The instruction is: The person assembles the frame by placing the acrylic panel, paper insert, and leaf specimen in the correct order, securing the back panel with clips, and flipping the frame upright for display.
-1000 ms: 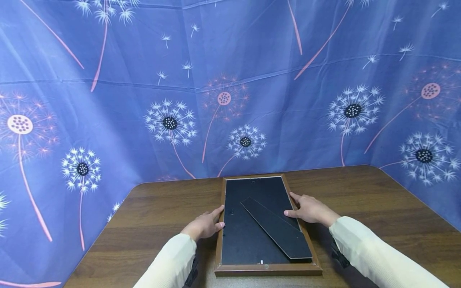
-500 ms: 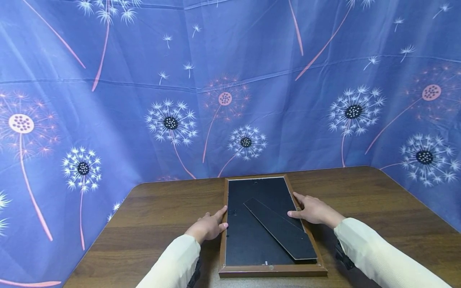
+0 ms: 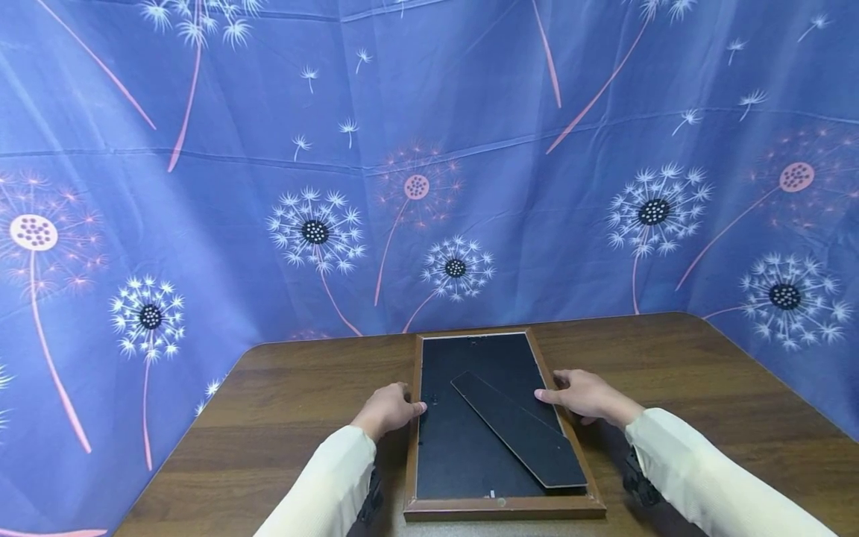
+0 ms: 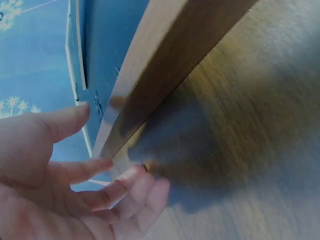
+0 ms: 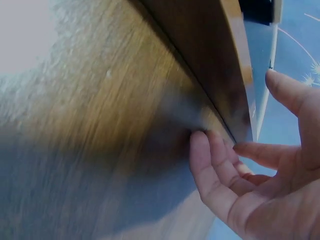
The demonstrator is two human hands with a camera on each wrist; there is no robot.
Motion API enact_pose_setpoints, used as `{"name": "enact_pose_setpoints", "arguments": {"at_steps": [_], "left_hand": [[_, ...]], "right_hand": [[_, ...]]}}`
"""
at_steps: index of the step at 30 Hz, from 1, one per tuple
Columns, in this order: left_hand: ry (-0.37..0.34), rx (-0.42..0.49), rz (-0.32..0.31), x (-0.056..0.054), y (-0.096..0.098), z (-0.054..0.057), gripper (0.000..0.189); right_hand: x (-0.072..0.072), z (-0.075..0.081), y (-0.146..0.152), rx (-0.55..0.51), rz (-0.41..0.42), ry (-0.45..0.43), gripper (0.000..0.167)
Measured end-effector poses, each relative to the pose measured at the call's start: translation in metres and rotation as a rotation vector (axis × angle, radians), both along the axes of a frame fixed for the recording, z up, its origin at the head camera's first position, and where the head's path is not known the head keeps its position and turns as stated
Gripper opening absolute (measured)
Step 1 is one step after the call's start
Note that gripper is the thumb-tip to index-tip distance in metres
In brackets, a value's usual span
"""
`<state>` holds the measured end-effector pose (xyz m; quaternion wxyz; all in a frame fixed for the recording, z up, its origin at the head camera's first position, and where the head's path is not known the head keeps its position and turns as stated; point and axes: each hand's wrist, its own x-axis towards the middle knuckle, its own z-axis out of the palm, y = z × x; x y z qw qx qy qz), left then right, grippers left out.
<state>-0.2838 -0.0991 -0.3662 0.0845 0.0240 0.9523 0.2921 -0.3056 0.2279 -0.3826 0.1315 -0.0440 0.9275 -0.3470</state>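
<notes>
A picture frame (image 3: 506,510) with a brown wooden border lies face down on the table. Its black backing board (image 3: 443,447) faces up, and a black easel stand (image 3: 517,432) runs diagonally across it. At the left border is my left hand (image 3: 389,410), its thumb reaching over the rim and its relaxed fingers low along the outer side. Opposite it, my right hand (image 3: 587,395) has its thumb over the right rim. In the right wrist view, that hand's index finger (image 5: 265,152) meets the foot of the frame's side, and the other fingers bend loosely near the tabletop.
The brown wood-grain table (image 3: 302,403) has rounded back corners. Behind it hangs a blue cloth (image 3: 429,112) printed with dandelions, close to the table's back edge. A dark strap device (image 3: 640,477) sits under the right sleeve.
The frame slid slightly right with both hands on it. Since then the fingers of both hands have dropped lower along its outer sides, while the thumbs have stayed over the borders.
</notes>
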Motion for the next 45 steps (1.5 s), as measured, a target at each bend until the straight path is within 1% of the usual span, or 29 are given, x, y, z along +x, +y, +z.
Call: {"name": "enact_pose_setpoints", "arguments": {"at_steps": [4, 6, 9, 11, 13, 15, 20, 26, 31, 36, 42, 45], "left_hand": [[-0.085, 0.077, 0.061, -0.003, 0.004, -0.002, 0.057], [-0.123, 0.127, 0.097, -0.005, 0.007, -0.003, 0.059], [-0.160, 0.189, 0.134, -0.006, 0.009, -0.005, 0.058], [-0.178, 0.232, 0.149, -0.007, 0.009, -0.006, 0.056], [-0.190, 0.283, 0.151, -0.007, 0.009, -0.006, 0.053], [-0.193, 0.329, 0.146, -0.007, 0.008, -0.007, 0.053], [-0.173, 0.383, 0.141, -0.004, 0.006, -0.011, 0.055], [-0.154, 0.417, 0.150, -0.001, 0.002, -0.015, 0.053], [-0.142, 0.421, 0.153, 0.001, 0.002, -0.017, 0.059], [-0.103, 0.415, 0.143, 0.002, 0.004, -0.016, 0.060], [-0.040, 0.435, 0.138, 0.005, 0.008, -0.010, 0.062], [-0.004, 0.438, 0.149, 0.007, 0.009, -0.006, 0.063]], "right_hand": [[0.001, 0.001, -0.006, -0.003, -0.032, -0.013, 0.085], [0.001, 0.001, -0.009, -0.013, -0.044, -0.015, 0.080], [0.001, 0.002, -0.013, -0.027, -0.060, -0.023, 0.078], [0.000, 0.002, -0.016, -0.044, -0.073, -0.032, 0.078], [0.000, 0.001, -0.017, -0.060, -0.091, -0.037, 0.079], [0.000, 0.000, -0.018, -0.088, -0.109, -0.037, 0.075], [-0.001, -0.005, -0.017, -0.181, -0.146, -0.041, 0.068], [0.000, -0.006, -0.017, -0.241, -0.174, -0.064, 0.077], [0.004, -0.007, -0.015, -0.249, -0.177, -0.056, 0.079], [0.006, -0.005, -0.012, -0.242, -0.198, -0.028, 0.080], [0.010, 0.002, -0.007, -0.252, -0.194, 0.037, 0.083], [0.013, 0.007, -0.006, -0.228, -0.195, 0.078, 0.083]]}}
